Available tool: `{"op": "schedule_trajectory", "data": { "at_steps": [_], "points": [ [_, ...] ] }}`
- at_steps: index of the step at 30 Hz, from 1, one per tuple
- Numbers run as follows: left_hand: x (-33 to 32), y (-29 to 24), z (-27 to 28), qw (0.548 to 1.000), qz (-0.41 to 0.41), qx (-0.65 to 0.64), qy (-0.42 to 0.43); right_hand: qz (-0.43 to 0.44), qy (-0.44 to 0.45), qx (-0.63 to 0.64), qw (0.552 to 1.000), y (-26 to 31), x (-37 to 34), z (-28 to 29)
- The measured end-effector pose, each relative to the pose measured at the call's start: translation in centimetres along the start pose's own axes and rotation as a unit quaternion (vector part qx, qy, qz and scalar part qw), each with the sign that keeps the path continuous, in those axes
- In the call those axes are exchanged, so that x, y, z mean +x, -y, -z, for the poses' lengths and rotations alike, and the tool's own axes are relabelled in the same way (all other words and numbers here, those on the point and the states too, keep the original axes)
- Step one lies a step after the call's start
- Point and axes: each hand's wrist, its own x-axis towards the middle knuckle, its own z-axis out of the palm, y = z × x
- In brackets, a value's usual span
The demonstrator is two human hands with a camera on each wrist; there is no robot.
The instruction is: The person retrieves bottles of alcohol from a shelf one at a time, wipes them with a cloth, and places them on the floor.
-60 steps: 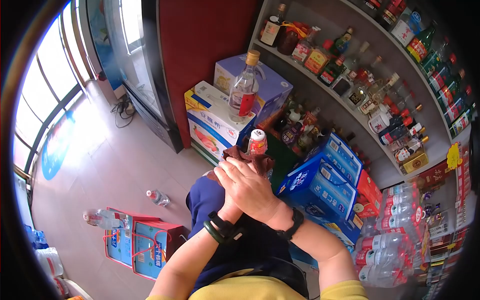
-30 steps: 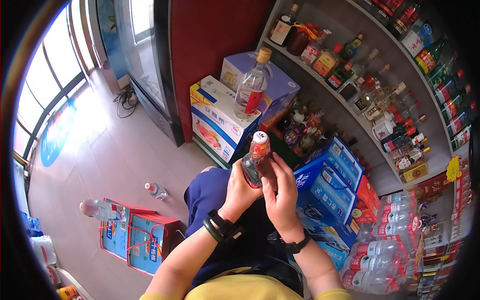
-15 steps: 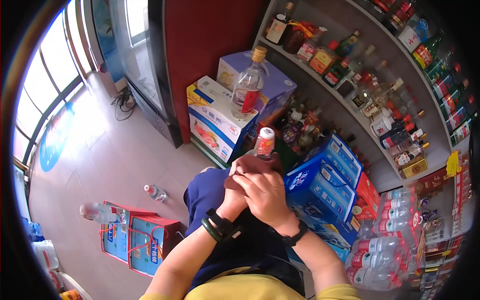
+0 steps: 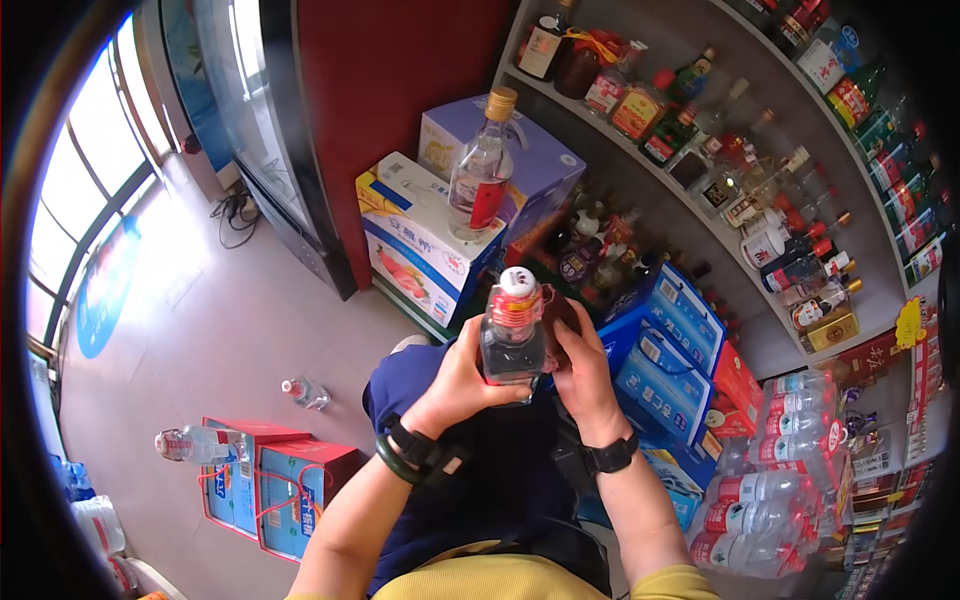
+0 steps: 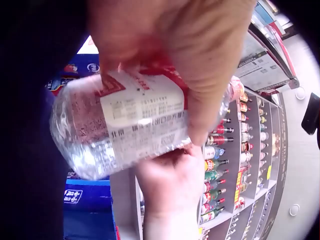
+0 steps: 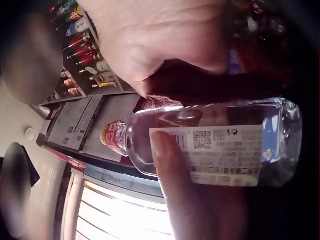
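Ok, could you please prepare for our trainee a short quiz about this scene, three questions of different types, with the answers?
1. Which hand holds the brown cloth?
2. True or false: a gold-capped bottle stands upright on a white-topped carton.
3. Choose one. The held bottle has a cap that is mainly:
A) gold
B) white
C) green

Key:
1. The right hand.
2. True.
3. B.
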Motion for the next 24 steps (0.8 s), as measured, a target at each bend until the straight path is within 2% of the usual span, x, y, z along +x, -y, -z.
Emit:
{"op": "schedule_trajectory", "data": {
  "at_steps": [1,2,3,5,6,7,9,11,12,15,17,19,20,21,23,24],
  "points": [
    [0.1,0.3,0.5,0.998,-0.008,-0.053,0.035,-0.001,-0.004,0.001,1.000,0.7,-0.5,-0.2],
    [0.4,-0.2,1.2,0.990,0.025,-0.097,0.103,0.003,0.022,-0.014,1.000,1.6,-1.1,-0.5],
    [0.4,-0.2,1.6,0.989,0.028,-0.097,0.106,0.006,0.048,-0.028,0.998,2.1,-1.6,-0.4],
    [0.6,-0.3,2.3,0.972,0.041,-0.044,0.228,-0.002,0.044,-0.012,0.999,1.4,-2.9,0.3],
    [0.5,0.0,2.6,0.966,-0.062,0.081,0.239,-0.003,0.020,-0.032,0.999,0.8,-3.7,0.6],
    [-0.1,0.1,2.2,0.968,-0.101,0.082,0.213,-0.004,-0.004,-0.053,0.999,0.4,-4.3,0.8],
    [-1.7,-0.8,1.3,0.982,-0.077,0.095,0.148,0.024,-0.006,-0.036,0.999,-0.2,-4.6,0.2],
    [-3.6,-1.1,0.1,0.987,-0.088,0.126,0.054,0.062,-0.013,-0.053,0.997,-0.2,-4.8,-0.3],
    [-4.6,-1.8,-0.7,0.994,-0.037,0.101,0.005,0.016,-0.020,-0.034,0.999,-0.2,-5.0,0.0],
    [-6.5,-2.1,-3.2,0.992,-0.009,0.047,-0.119,0.041,-0.022,-0.015,0.999,-0.9,-4.9,-1.3],
    [-7.1,-2.6,-4.3,0.972,-0.031,0.171,-0.157,0.044,-0.014,-0.036,0.998,-1.1,-5.4,-2.2],
    [-7.4,-1.9,-5.3,0.969,0.009,0.135,-0.206,0.082,-0.002,-0.058,0.995,-0.8,-6.4,-3.7],
    [-7.3,-2.1,-5.3,0.969,0.009,0.136,-0.204,0.109,0.016,-0.127,0.986,-1.3,-6.8,-3.5],
    [-7.1,-2.5,-5.3,0.968,0.006,0.124,-0.218,0.108,0.043,-0.132,0.984,-1.3,-7.6,-3.3],
    [-6.9,-2.4,-5.3,0.967,0.009,0.080,-0.240,0.143,0.038,-0.307,0.940,-1.3,-9.4,-3.3],
    [-7.0,-2.4,-5.4,0.964,0.004,0.106,-0.244,0.157,0.049,-0.334,0.928,-1.6,-9.9,-3.1]
  ]
}}
